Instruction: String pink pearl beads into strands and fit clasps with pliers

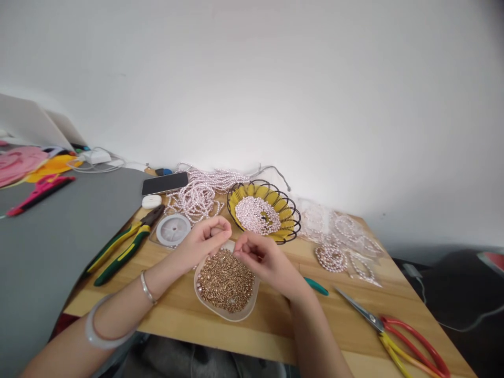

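My left hand hovers over the far left rim of a pale bowl filled with small gold beads. Its thumb and index finger are pinched together. Opposite it, my right hand is above the bowl's far right side, also with fingertips pressed together. Anything between either set of fingertips is too small to make out. Just beyond the hands, a black wire basket with a yellow lining holds pale pink beads. A spool of clear thread lies left of my left hand.
Green-and-yellow pliers, a phone and a white earbud case lie left. Pink bead strands are heaped behind. Bagged bead strands, a teal handle and open scissors are right. A wall stands behind.
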{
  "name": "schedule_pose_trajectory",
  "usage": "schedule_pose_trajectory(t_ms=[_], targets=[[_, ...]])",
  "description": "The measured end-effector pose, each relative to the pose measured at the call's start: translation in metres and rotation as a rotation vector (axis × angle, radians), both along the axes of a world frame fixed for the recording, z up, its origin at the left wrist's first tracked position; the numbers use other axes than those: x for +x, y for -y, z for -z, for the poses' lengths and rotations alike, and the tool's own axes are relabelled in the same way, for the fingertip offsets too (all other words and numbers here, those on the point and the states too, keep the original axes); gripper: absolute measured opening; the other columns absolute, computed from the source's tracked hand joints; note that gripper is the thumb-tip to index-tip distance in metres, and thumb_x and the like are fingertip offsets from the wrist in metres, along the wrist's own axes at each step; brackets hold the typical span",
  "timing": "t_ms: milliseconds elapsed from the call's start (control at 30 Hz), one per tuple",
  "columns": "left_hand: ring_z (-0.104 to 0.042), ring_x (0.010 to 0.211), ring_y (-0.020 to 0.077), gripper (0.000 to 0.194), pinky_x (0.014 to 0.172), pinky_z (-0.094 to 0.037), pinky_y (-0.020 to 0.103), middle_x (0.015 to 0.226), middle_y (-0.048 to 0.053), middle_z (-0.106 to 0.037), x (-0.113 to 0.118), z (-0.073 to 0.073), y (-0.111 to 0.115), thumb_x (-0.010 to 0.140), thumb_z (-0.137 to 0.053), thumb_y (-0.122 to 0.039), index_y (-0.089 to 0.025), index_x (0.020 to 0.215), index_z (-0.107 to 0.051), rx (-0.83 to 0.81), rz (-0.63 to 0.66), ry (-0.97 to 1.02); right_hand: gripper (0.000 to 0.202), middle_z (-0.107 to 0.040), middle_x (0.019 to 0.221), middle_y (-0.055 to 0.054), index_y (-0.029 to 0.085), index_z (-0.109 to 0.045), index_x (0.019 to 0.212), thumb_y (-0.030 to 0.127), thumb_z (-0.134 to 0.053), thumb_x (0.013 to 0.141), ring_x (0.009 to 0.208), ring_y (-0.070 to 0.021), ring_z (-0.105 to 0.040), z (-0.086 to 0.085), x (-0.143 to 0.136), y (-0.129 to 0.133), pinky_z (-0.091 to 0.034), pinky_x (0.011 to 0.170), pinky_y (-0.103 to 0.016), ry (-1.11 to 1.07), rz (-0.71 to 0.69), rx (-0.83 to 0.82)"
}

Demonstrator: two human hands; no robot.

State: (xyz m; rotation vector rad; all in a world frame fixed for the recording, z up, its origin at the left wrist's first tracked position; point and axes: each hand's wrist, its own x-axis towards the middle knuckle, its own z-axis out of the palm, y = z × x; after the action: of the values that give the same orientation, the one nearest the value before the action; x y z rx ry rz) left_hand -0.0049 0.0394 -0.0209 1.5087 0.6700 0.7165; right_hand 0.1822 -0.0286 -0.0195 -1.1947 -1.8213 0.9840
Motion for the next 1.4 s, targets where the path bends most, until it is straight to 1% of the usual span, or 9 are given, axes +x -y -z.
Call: schedule_pose_trajectory(t_ms=[133,200,300,467,700,967,1133,1267,1400], targets=[[-0.03,0.044,0.006,0.018,0.044,-0.024,0.018,0.05,-0.011,-0.037,0.001,-0.002,0.002,0.094,-0.055,-0.034,-0.019,0.085,-0.053,-0.021,-0.042,0.017,0.022,-0.038,0.059,0.01,0.02,-0.063,0.074,-0.001,-0.066,0.08,0.053,-0.0089,-0.037,0.008,-0.006,-0.001,-0.03,0.053,-0.023,0.188,-0.069,-0.05],[-0.029,0.044,0.006,0.02,0.043,-0.023,0.018,0.049,-0.011,-0.037,0.002,-0.002,0.003,0.093,-0.057,-0.036,-0.019,0.084,-0.052,-0.031,-0.045,0.023,0.025,-0.043,0.059,0.009,0.019,-0.064,0.071,-0.005,-0.07,0.074,0.054,-0.0093,-0.041,0.012,-0.011,-0.002,-0.03,0.054,-0.023,0.258,-0.071,-0.054],[-0.03,0.043,0.0062,0.021,0.043,-0.023,0.018,0.048,-0.011,-0.037,0.002,0.0,0.002,0.093,-0.057,-0.038,-0.019,0.084,-0.052,-0.045,-0.042,0.032,0.026,-0.049,0.063,0.007,0.019,-0.065,0.071,-0.006,-0.072,0.071,0.055,-0.0105,-0.045,0.016,-0.015,-0.002,-0.031,0.054,-0.023,0.329,-0.056,-0.058],[-0.031,0.043,0.0067,0.02,0.043,-0.023,0.018,0.049,-0.011,-0.034,0.002,0.005,0.001,0.092,-0.059,-0.037,-0.019,0.087,-0.054,-0.058,-0.034,0.06,0.029,-0.053,0.071,0.005,0.019,-0.061,0.068,-0.01,-0.063,0.073,0.059,-0.0108,-0.048,0.016,-0.016,-0.002,-0.034,0.058,-0.023,0.345,-0.057,-0.041],[-0.032,0.043,0.006,0.019,0.042,-0.023,0.018,0.05,-0.011,-0.036,0.001,0.004,0.002,0.091,-0.061,-0.037,-0.018,0.087,-0.057,-0.085,-0.01,0.106,0.028,-0.055,0.081,0.004,0.02,-0.058,0.073,-0.007,-0.059,0.079,0.065,-0.0102,-0.05,0.008,-0.01,0.0,-0.038,0.06,-0.021,0.214,-0.109,-0.026],[-0.032,0.041,0.0046,0.023,0.04,-0.023,0.017,0.051,-0.009,-0.043,-0.003,0.001,0.009,0.086,-0.067,-0.04,-0.017,0.087,-0.064,-0.08,0.051,0.165,0.026,-0.051,0.066,0.007,0.021,-0.06,0.076,-0.005,-0.057,0.078,0.058,-0.0102,-0.045,0.007,-0.008,0.001,-0.036,0.056,-0.023,0.101,-0.085,-0.049],[-0.034,0.046,0.0064,0.027,0.042,-0.024,0.018,0.053,-0.007,-0.042,-0.006,0.003,0.009,0.085,-0.069,-0.045,-0.018,0.086,-0.068,-0.061,0.072,0.184,0.013,-0.061,0.076,0.002,0.021,-0.065,0.085,0.01,-0.061,0.089,0.066,-0.013,-0.054,0.0,-0.009,0.002,-0.043,0.06,-0.025,-0.069,0.036,-0.044],[-0.033,0.046,0.0065,0.028,0.042,-0.024,0.019,0.053,-0.008,-0.04,-0.007,0.005,0.009,0.084,-0.072,-0.046,-0.018,0.085,-0.068,-0.053,0.077,0.204,0.006,-0.063,0.08,0.0,0.022,-0.063,0.086,0.023,-0.067,0.09,0.07,-0.014,-0.059,-0.004,-0.009,0.004,-0.048,0.061,-0.026,-0.29,0.176,-0.022],[-0.028,0.046,0.0057,0.029,0.043,-0.023,0.019,0.053,-0.008,-0.038,-0.007,0.005,0.01,0.082,-0.076,-0.045,-0.018,0.082,-0.068,-0.053,0.084,0.211,0.014,-0.064,0.079,0.0,0.023,-0.064,0.081,0.03,-0.074,0.086,0.068,-0.0132,-0.059,-0.009,-0.014,0.005,-0.051,0.061,-0.027,-0.48,0.145,-0.033]])
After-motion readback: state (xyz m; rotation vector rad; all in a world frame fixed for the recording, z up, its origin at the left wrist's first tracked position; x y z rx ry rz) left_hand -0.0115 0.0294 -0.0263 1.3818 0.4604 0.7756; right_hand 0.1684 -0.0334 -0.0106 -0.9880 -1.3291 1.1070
